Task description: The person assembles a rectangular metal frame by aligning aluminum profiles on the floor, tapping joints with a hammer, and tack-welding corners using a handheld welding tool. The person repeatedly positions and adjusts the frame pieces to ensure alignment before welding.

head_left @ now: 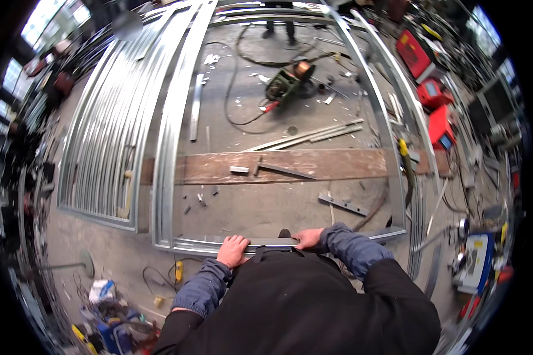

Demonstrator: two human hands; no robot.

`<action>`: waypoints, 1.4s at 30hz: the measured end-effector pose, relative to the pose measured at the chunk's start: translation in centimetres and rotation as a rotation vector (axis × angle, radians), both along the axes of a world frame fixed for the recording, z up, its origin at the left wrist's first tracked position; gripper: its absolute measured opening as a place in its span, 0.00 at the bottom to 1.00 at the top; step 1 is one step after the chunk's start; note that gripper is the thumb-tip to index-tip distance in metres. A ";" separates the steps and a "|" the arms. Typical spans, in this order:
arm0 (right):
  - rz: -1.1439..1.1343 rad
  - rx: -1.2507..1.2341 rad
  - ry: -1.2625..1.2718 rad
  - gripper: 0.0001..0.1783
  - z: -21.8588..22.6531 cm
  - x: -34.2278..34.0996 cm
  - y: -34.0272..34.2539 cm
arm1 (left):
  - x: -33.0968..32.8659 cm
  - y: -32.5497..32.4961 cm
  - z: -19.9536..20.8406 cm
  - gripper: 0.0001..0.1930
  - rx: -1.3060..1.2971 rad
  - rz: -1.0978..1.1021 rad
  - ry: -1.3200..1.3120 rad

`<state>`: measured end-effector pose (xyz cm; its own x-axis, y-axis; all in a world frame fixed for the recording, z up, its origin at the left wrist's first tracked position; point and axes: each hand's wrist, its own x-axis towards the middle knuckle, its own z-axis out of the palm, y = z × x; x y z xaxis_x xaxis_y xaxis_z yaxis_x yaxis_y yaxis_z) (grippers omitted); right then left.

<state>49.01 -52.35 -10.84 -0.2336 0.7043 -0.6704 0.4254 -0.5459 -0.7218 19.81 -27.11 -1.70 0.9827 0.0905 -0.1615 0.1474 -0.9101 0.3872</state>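
In front of my body lies the near bar of a large grey metal frame (198, 246). My left hand (233, 251) is on this bar, its fingers bent over the top and closed round it. To its right, my right hand (307, 238) grips the same bar, with part of its fingers hidden on the near side. A wooden plank (337, 164) passes across behind the bar, inside the frame's outline. On the plank lie a hammer-like tool with a long handle (287, 171) and a short pale metal block (239, 170).
A barred metal frame (109, 130) lies to the left. Beyond the plank are loose metal strips (308, 137) and a green wire feeder (281, 86) with cables. Red machines (438, 124) line the right; a blue-and-white machine (477, 263) stands nearer. Another person's legs (279, 26) show at the far end.
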 end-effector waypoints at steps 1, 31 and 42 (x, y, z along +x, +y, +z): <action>0.034 -0.047 0.053 0.54 0.3 0.2 0.1 | 0.0 0.2 0.0 0.25 0.006 -0.008 -0.001; 0.538 0.668 -0.367 0.56 19.1 -8.3 22.5 | -21.1 6.1 14.0 0.62 -0.132 0.483 0.271; 1.009 1.030 -0.432 0.62 18.6 -24.1 45.3 | -31.6 1.2 7.5 0.67 -0.034 1.195 0.099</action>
